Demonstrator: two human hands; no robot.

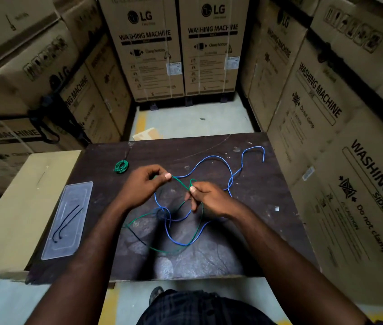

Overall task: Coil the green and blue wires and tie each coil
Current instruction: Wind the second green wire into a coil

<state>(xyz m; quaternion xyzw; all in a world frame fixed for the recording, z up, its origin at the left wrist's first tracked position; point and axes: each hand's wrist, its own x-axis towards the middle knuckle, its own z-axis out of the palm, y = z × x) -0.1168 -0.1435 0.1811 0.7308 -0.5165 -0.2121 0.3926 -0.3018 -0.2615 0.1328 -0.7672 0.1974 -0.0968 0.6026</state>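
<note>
Head view: both hands are working above the dark counter (251,231). Left hand (142,184) is pinching the green wire (195,233) between thumb and forefinger; right hand (209,195) is pinching the same green wire just beside it. Below the hands, the green wire is trailing loose, crossing the blue wire (211,160). Beyond the left hand, a green coil (121,166) is lying on the counter.
</note>
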